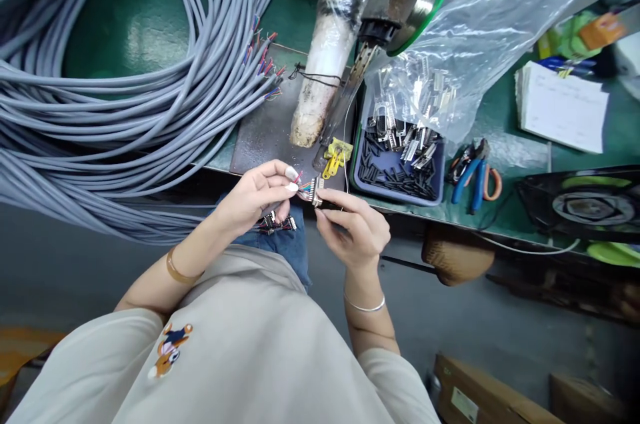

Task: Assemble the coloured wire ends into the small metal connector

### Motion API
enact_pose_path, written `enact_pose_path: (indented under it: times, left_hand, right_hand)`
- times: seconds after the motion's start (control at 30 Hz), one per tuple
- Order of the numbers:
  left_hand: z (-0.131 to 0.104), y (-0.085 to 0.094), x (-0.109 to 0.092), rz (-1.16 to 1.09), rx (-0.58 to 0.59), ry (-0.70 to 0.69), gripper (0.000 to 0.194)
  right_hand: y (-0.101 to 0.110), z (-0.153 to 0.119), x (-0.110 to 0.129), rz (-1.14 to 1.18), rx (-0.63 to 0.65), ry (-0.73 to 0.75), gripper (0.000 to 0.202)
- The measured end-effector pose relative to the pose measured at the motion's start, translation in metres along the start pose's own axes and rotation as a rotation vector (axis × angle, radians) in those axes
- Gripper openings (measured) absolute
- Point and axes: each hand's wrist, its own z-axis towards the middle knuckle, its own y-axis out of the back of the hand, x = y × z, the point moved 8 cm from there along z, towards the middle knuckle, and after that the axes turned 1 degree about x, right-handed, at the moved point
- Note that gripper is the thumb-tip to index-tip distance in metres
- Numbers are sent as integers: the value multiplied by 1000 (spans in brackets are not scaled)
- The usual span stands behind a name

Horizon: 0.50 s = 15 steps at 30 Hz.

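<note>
Two hands in view, both the person's own, held close together just off the front edge of the desk. Right hand pinches one small metal connector between thumb and fingertips. Left hand grips the thin coloured wires at the connector's back, fingertips almost touching it; wire count too fine to tell. A second connector with short wires hangs under the left palm, partly hidden by the fingers.

Counts elsewhere:
- One big coil of grey cables on the left of the desk, dozens of strands, cut off by the frame top and left; stripped coloured ends fan out near the dark plate.
- One blue tray with many metal connector shells and black sleeves, too many to count.
- One clear plastic bag draped over the tray's back edge, more shells inside, blurred.
- One yellow clip on the plate.
- Two hand tools beside the tray: blue handles, red handles.
- One notepad far right.

Wrapped fixture at top centre is cut off; can't make out what it is.
</note>
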Motion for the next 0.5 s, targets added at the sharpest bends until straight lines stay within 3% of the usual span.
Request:
enact_pose_path:
  times: [0.13, 0.27, 0.33, 0.4, 0.5]
  left_hand:
    - [-2, 1, 4, 15, -2, 19, 34]
    - [-3, 2, 6, 121, -61, -53, 30]
    - [-4, 4, 2, 172, -113, -116, 28]
    - [-5, 6, -2, 208, -162, -176, 27]
    - [-7, 6, -7, 261, -199, -259, 24]
  right_hand:
    - [3, -8, -16, 45, -21, -156, 11]
    - [41, -10, -13, -36, -439, -213, 9]
    - [52, -10, -7, -50, -571, -218, 16]
    - [49, -6, -7, -44, -515, -296, 20]
    - [29, -3, -12, -85, -250, -412, 15]
